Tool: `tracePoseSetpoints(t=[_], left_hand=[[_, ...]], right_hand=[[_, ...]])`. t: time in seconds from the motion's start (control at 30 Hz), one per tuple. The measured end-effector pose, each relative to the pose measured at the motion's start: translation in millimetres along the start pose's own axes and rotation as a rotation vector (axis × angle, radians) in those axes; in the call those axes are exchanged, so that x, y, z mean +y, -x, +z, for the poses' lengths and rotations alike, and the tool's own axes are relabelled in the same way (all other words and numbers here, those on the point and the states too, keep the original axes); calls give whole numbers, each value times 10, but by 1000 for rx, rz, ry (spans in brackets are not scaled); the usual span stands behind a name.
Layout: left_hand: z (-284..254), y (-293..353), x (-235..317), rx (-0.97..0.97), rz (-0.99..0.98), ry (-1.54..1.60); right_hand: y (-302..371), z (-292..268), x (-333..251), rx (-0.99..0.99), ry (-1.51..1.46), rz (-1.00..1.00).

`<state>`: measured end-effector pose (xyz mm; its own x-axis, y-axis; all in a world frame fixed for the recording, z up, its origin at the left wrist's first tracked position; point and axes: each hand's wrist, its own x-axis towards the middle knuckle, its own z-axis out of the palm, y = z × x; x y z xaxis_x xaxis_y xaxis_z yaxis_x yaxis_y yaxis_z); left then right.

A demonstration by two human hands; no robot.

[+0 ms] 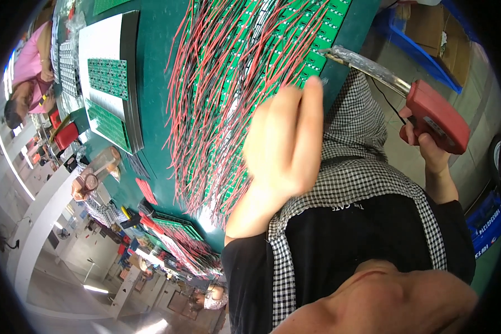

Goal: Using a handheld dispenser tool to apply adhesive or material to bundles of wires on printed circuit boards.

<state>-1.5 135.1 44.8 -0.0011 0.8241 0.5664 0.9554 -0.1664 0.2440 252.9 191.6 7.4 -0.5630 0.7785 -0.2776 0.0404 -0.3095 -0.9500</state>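
My left hand [284,142] hovers over the near right part of the green circuit boards [331,25], its back toward me. The fingers stretch away from me and nothing shows in them; the hand is somewhat blurred. A dense layer of thin red and black wires [206,72] covers most of the boards. Off the table's right edge, my right hand [426,146] is closed around a red pistol-grip tool [437,119], like a soldering gun. Its long metal barrel points left, with the tip beside the edge of the boards.
Left of the wires lies a stack of white sheets [103,42] with green boards [107,78] on top. More wired boards [183,236] lie at the lower left. Co-workers [30,72] sit beyond. A blue crate [423,55] holding cardboard stands right of the table.
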Motion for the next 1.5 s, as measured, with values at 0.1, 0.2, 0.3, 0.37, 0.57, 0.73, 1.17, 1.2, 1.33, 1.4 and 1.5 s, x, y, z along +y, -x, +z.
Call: tracePoseSetpoints(t=[0.1,0.2,0.3,0.37,0.57,0.73,1.17,1.2,1.33,1.4,1.5], left_hand=[[172,101,23,-210,-127,-72],[242,218,-46,-239,-146,-56],[266,206,-48,-253,-162,-10],[271,193,-44,-271,-168,-9],[264,212,-36,-285,-188,-12],[294,178,-31,-288,-185,25],[264,142,-1,-335,-235,-27],[255,135,-2,-329,-254,-8],[278,109,-44,-263,-212,21],[297,55,-58,-253,-168,6],[360,24,-80,-312,-173,-12]], right_hand=[[-10,-24,177,-25,-76,-40],[1,-56,138,-97,1,-7],[35,-42,138,-56,-30,66],[12,-18,116,-34,-21,65],[-16,26,106,-32,-54,61],[-52,-64,65,25,267,-34],[28,-137,181,-74,-22,32],[11,-130,154,-90,-20,29],[-41,-118,95,-117,-2,10],[-85,-65,59,-55,-51,9],[-119,-63,64,-93,-105,-51]])
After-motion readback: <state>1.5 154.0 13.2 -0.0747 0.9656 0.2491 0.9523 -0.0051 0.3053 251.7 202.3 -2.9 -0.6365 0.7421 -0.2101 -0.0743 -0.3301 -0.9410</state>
